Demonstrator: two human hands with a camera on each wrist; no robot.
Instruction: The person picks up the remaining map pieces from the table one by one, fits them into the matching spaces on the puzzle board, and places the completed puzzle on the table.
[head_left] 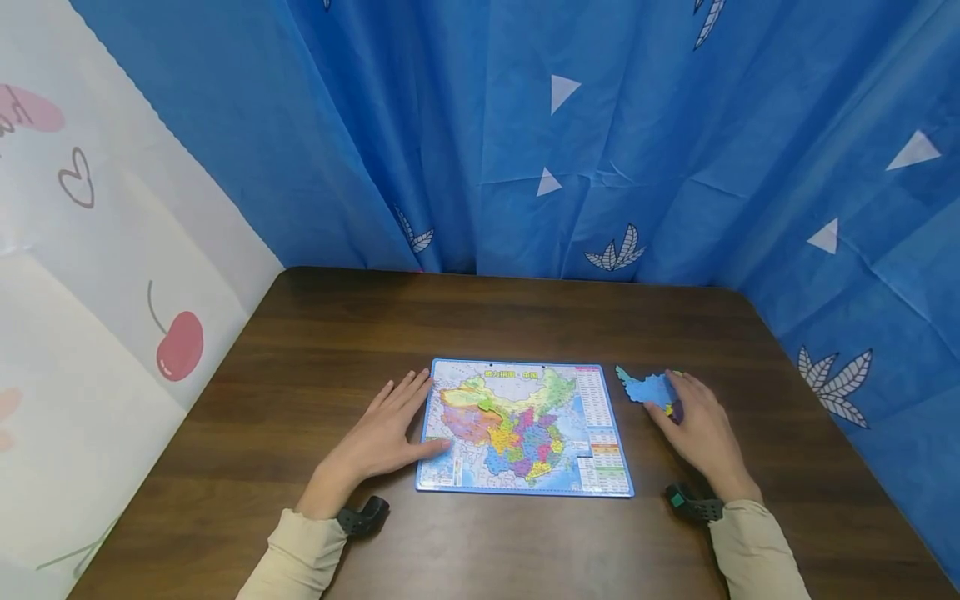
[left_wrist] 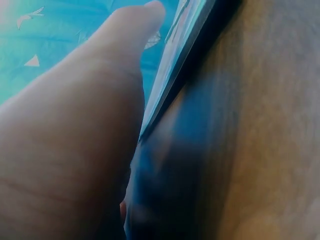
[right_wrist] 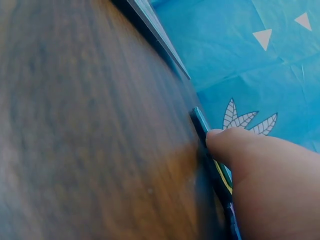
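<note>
A map puzzle board point(head_left: 592, 479) with a blue rim and multicoloured regions lies flat in the middle of the table. My left hand point(head_left: 386, 437) rests at its left side, fingers spread and thumb point(left_wrist: 127, 27) reaching over the board's edge. To the right of the board, several map puzzle pieces point(head_left: 647, 389), mostly blue with green, yellow and purple parts, lie together on the table. My right hand point(head_left: 701, 429) lies over their right side and hides part of them. In the right wrist view its thumb point(right_wrist: 232, 145) touches the pieces' top point(right_wrist: 201, 120).
The dark wooden table point(head_left: 525, 550) reaches back to a blue curtain point(head_left: 510, 142). A white curtain point(head_left: 97, 250) with cherry prints hangs along the left side. Each wrist wears a black band, the left band point(head_left: 363, 517) and the right band point(head_left: 693, 504).
</note>
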